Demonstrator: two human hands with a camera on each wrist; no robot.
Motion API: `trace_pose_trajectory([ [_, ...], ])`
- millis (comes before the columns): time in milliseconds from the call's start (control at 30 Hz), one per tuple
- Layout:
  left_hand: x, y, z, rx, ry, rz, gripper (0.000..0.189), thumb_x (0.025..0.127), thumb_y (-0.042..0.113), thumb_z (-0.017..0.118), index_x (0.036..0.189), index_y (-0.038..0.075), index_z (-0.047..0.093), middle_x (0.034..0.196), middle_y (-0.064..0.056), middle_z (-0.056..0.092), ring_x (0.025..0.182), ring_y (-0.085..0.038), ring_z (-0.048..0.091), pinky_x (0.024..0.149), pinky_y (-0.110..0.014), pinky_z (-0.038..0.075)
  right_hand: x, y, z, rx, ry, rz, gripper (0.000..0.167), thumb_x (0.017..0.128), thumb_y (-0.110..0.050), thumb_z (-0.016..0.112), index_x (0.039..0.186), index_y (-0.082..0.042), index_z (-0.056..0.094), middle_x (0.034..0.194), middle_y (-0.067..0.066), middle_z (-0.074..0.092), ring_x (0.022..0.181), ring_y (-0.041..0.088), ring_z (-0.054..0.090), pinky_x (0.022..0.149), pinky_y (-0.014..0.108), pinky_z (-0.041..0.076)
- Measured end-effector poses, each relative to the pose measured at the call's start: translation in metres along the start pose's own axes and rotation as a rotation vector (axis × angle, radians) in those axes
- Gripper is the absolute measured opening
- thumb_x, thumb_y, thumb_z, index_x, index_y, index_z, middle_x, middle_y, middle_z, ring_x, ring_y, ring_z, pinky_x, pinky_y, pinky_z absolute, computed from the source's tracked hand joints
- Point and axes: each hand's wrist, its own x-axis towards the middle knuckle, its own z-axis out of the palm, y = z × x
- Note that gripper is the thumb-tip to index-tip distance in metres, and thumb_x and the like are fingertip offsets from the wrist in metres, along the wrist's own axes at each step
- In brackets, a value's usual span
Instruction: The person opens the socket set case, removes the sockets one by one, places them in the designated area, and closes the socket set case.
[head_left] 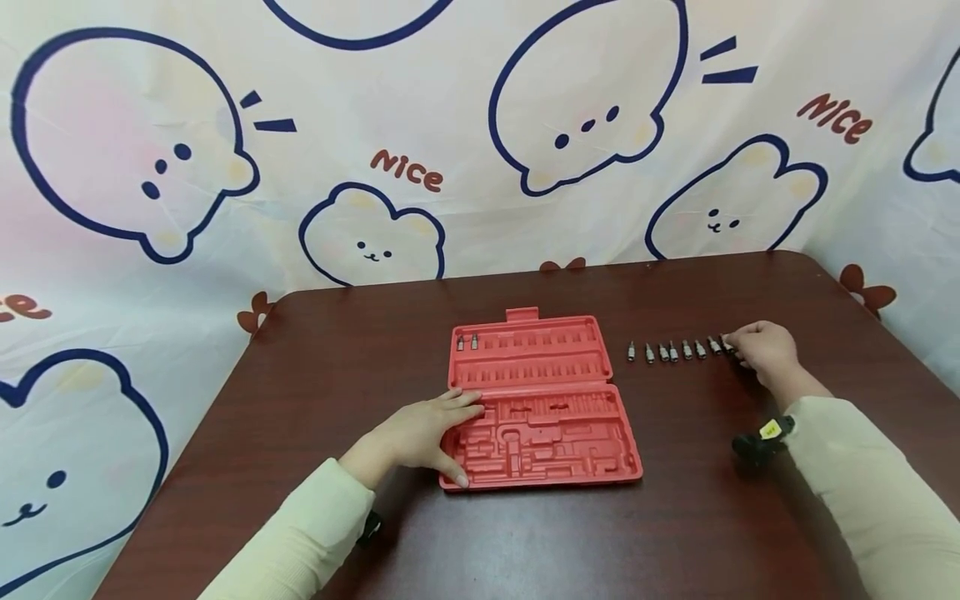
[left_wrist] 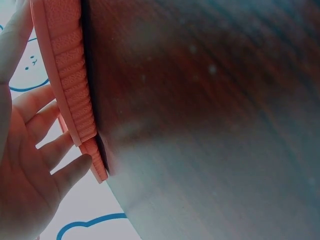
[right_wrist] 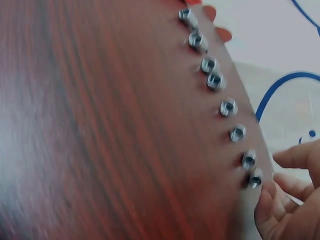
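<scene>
My left hand (head_left: 431, 429) rests spread on the left side of an open red plastic case (head_left: 555, 479), fingers over its edge and thumb near the front corner. The left wrist view shows the palm beside the ribbed wall of the case (left_wrist: 70, 85). Two silver bit sockets (head_left: 474, 342) sit at the left end of the upper half's top row. To the right of the case, several bit sockets (head_left: 687, 350) lie in a row on the table. At its right end, my right hand (head_left: 767, 350) pinches the last bit socket (right_wrist: 255, 180) between thumb and fingertips.
The dark brown wooden table (head_left: 337, 350) carries everything. Behind it hangs a white cloth (head_left: 465, 100) printed with cartoon bears. The lower half of the case has moulded recesses (head_left: 555, 437). A black wrist camera (head_left: 761, 443) is strapped below the right hand.
</scene>
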Motion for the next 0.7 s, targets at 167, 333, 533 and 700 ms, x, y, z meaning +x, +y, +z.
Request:
trace_pose_trajectory([
  [167,-0.001,-0.001,0.001,0.005,0.005,0.016,0.095,0.055,0.060,0.066,0.133,0.016,0.036,0.139,-0.001,0.025,0.128,-0.022,0.014,0.094,-0.045,0.027,-0.002,-0.011,0.007,0.056,0.035,-0.021,0.027,0.086,-0.022,0.050,0.096,0.003,0.048,0.084,0.007,0.048,0.062,0.013,0.049,0.055,0.033,0.045],
  [333,-0.002,-0.002,0.000,0.000,0.010,0.007,0.094,0.055,0.059,0.067,0.133,0.016,0.036,0.139,-0.002,0.026,0.128,-0.023,0.015,0.093,-0.046,0.027,-0.009,-0.031,0.024,0.135,-0.052,-0.074,0.033,0.088,-0.024,0.047,0.104,0.005,0.045,0.094,0.010,0.049,0.069,0.010,0.051,0.062,0.030,0.046],
  [533,-0.004,-0.002,0.001,-0.011,0.008,0.004,0.094,0.055,0.059,0.066,0.133,0.016,0.036,0.139,-0.002,0.026,0.128,-0.023,0.015,0.093,-0.046,0.028,-0.019,-0.055,0.050,0.229,-0.195,-0.080,0.031,0.089,-0.021,0.044,0.106,0.006,0.043,0.102,0.018,0.048,0.074,0.009,0.053,0.067,0.028,0.045],
  [700,-0.002,-0.001,0.002,-0.004,0.010,0.014,0.094,0.056,0.060,0.066,0.133,0.016,0.036,0.139,-0.002,0.026,0.128,-0.023,0.014,0.093,-0.046,0.028,-0.027,-0.073,0.073,0.272,-0.292,-0.078,0.031,0.088,-0.019,0.048,0.106,0.006,0.043,0.110,0.025,0.046,0.086,0.020,0.054,0.074,0.031,0.045],
])
